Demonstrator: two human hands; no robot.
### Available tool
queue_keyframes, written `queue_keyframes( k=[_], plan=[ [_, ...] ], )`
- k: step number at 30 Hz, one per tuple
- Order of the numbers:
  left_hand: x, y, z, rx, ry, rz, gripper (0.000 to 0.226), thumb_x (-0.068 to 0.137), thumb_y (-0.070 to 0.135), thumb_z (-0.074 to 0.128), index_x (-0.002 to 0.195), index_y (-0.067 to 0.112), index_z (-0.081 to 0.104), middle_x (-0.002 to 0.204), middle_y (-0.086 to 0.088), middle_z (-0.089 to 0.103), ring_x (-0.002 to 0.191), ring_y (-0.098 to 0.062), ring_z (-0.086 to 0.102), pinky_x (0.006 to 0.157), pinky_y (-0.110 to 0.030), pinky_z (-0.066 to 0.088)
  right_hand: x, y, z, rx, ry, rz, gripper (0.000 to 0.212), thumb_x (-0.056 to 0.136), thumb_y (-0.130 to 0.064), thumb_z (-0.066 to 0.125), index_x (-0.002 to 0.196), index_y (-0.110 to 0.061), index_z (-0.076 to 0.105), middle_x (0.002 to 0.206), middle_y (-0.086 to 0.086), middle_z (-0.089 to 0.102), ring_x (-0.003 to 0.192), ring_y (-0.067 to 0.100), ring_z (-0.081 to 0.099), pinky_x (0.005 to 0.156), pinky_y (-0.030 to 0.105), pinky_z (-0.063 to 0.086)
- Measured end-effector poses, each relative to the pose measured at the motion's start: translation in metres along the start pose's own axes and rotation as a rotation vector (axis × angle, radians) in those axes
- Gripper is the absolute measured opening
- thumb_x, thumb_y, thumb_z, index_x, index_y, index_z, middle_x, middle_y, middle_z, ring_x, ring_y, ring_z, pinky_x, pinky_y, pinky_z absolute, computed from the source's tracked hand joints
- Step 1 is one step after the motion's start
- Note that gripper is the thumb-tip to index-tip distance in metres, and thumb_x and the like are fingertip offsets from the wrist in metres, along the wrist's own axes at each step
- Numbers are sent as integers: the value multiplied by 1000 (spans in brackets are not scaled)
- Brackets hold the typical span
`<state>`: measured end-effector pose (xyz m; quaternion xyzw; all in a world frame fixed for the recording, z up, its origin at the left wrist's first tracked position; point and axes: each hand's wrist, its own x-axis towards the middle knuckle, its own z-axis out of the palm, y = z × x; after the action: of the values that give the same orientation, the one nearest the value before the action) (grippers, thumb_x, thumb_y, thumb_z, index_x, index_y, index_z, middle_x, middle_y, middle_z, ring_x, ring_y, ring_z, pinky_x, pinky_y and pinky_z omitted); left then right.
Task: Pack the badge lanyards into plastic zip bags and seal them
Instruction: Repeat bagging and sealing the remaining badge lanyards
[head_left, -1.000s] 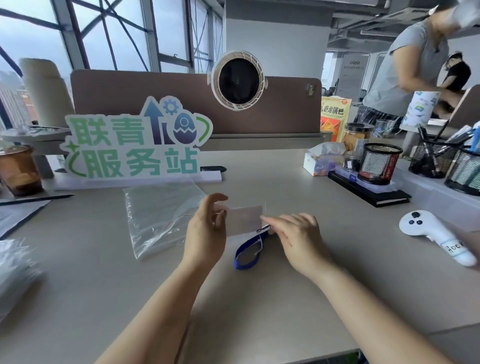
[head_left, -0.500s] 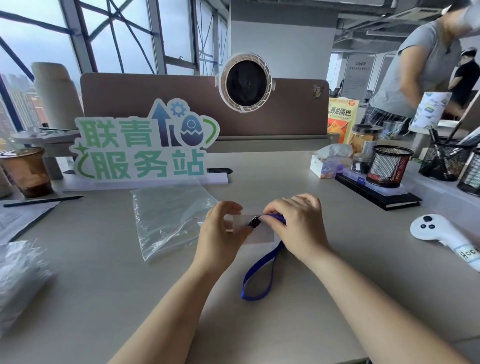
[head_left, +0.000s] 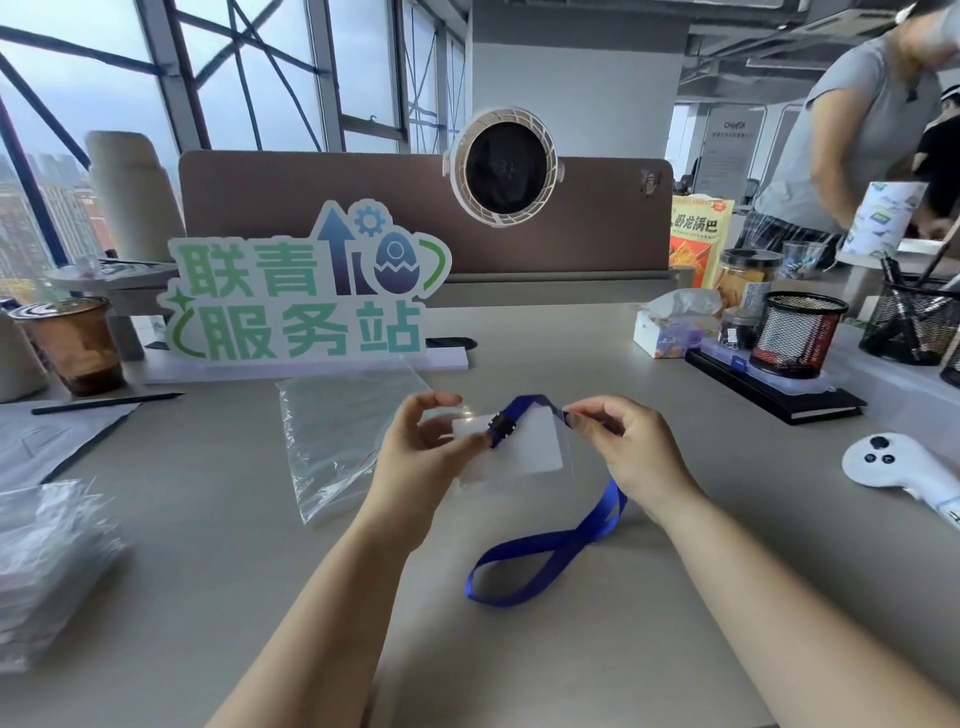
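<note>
Blue lanyard: its loose loop lies on the table between my forearms. The strap climbs from there to my right hand and arches over to a black clip.
Right hand: thumb and forefinger pinch the strap just past the top right corner of the badge holder; the other fingers are curled.
Left hand: thumb and fingertips pinch the holder's left edge.
Badge holder: a clear sleeve with a white card inside, held between my two hands, with the clip at its top edge. I cannot tell whether its lower edge touches the table.
Zip bag: clear, lying flat just left of my left hand, with neither hand on it.
Stack of bags: clear plastic, piled at the near left.
Controller: white, well to my right.
Sign: green lettering, standing behind the zip bag.
Cup: holds a brown drink, left of the sign.
Mesh pot: black, far right.
Fan: round and white, on the brown partition.
Person: in a grey top, beyond the desk at far right.
</note>
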<state>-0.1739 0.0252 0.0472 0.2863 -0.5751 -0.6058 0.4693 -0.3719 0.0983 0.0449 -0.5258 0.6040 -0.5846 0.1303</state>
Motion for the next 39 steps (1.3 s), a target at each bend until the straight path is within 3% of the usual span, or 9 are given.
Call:
queue_keyframes(
  k=[5,8,10,12,17,21,25,32,39],
  plan=[
    [6,-1,3,-73,264,59,37,76,6,75,99,26,54,84,-1,58,63,-10,55,51,-20,43,-16,5,9,-167,-108,63,15,88,-16,63,80,-24,72,76,-10,70,75,9,63,72,23,47],
    [6,-5,5,-55,330,110,38,76,9,76,96,29,51,96,-1,62,75,-13,59,56,-23,45,-26,-1,15,-331,-204,16,28,91,-22,59,67,-37,62,59,-16,61,56,1,50,61,19,40],
    [4,-7,6,2,363,154,38,77,9,74,94,31,49,100,3,61,80,-12,60,60,-23,47,-31,-6,18,-406,-263,-6,27,93,-28,55,68,-30,62,56,-13,57,49,3,43,53,16,33],
    [3,-8,8,69,356,194,38,78,7,72,92,31,47,96,5,61,77,-8,60,62,-23,49,-34,-11,18,-402,-312,-20,21,93,-31,55,80,-21,68,64,-10,61,54,3,47,56,16,36],
    [2,-13,8,235,289,251,40,77,8,74,92,33,47,93,10,61,74,-8,59,59,-16,48,-24,-23,13,-340,-362,-16,12,85,-21,67,93,-29,71,83,-17,66,78,-5,57,70,7,40],
    [-1,-16,11,300,175,241,41,77,5,73,90,33,46,96,7,61,75,-9,58,56,-10,44,-7,-32,10,-399,-274,-150,16,84,-17,66,93,-30,70,92,-5,69,90,13,60,85,28,48],
    [-2,-12,12,255,64,197,37,76,2,73,94,25,49,93,5,62,64,-3,55,54,-14,45,9,-38,8,-416,-191,-209,10,80,-22,70,84,-31,67,82,-4,64,83,18,58,82,39,48],
    [-1,-3,1,91,-150,77,41,65,9,77,96,18,52,86,-1,64,69,-19,56,54,-27,43,21,-35,1,-32,-119,-50,7,80,-13,72,79,-17,68,82,1,70,78,9,62,75,20,48],
    [6,-5,0,-139,-57,3,41,64,11,74,97,22,53,92,-3,64,77,-22,61,63,-34,42,-2,-7,10,166,-133,165,11,88,-18,62,84,-20,72,81,-10,73,76,-2,63,70,8,46]
  ],
)
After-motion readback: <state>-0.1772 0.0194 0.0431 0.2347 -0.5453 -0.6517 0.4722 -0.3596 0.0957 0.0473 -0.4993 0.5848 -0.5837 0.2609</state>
